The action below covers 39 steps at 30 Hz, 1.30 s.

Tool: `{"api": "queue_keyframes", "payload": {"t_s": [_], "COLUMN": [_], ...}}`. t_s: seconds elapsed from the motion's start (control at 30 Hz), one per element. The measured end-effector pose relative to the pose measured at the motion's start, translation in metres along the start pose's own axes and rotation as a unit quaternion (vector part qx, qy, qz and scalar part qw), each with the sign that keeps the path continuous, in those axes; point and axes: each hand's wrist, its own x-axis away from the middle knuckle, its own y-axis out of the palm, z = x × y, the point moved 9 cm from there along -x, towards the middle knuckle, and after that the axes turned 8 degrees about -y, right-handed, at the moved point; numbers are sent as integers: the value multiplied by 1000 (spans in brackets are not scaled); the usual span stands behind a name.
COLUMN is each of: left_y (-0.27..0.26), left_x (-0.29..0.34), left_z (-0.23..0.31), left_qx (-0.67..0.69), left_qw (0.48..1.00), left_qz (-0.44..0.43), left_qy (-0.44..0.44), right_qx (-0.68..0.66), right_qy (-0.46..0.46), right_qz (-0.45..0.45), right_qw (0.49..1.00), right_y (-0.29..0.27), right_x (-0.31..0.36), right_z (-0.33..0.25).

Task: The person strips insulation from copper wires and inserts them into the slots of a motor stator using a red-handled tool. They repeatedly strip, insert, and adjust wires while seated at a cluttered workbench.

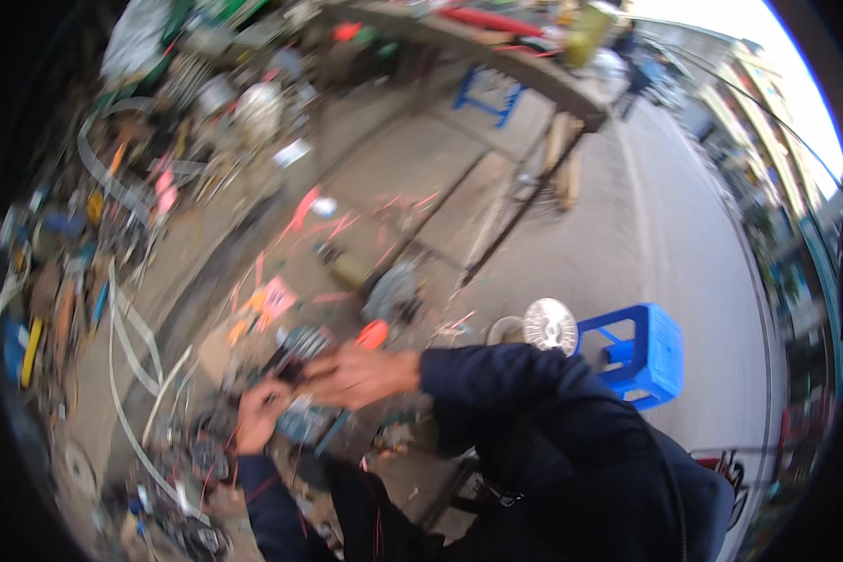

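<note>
My left hand (pixel 260 410) is curled, with thumb and fingers drawn together around something too blurred to name. From the right, my right hand (pixel 361 375) reaches across, its bent fingers meeting a small dark part (pixel 290 365) between the two hands. What the right fingers pinch is smeared by motion. Just beyond them lies a ribbed, grey, rounded metal part (pixel 304 341). A teal machine casing (pixel 302 421) sits below the hands, close to both. An orange-red piece (pixel 373 333) is beside my right wrist.
Tools, wires and scrap parts (pixel 75 281) crowd the left side. A power tool with a greenish body (pixel 347 267) lies ahead on the ground. A blue plastic stool (pixel 660 351) and a round slotted metal disc (pixel 550 326) stand at right. A wooden table (pixel 496 58) is farther off.
</note>
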Motion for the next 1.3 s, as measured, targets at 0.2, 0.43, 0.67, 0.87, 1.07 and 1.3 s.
{"api": "queue_keyframes", "payload": {"t_s": [0.2, 0.43, 0.67, 0.87, 1.07, 1.3], "left_y": [1, 10, 8, 14, 9, 11], "left_x": [3, 1, 4, 6, 7, 7], "left_z": [-10, -11, -1, -7, 4, 2], "left_qx": [85, 108, 146, 165, 136, 122], "left_qw": [996, 992, 989, 984, 991, 992], "left_qz": [-13, -52, -27, -30, -7, -21], "left_qy": [-13, -48, -19, -54, -10, -12], "right_qx": [-22, -139, -178, -173, -109, -103], "right_qy": [77, 146, 199, 292, 206, 145], "right_qz": [-34, -10, -3, -27, -119, -124], "right_qw": [996, 979, 964, 940, 965, 976], "right_y": [34, 3, 27, -9, 25, 33], "right_x": [-4, -5, -21, 24, 22, -13], "right_z": [19, 9, 19, 10, 30, 33]}}
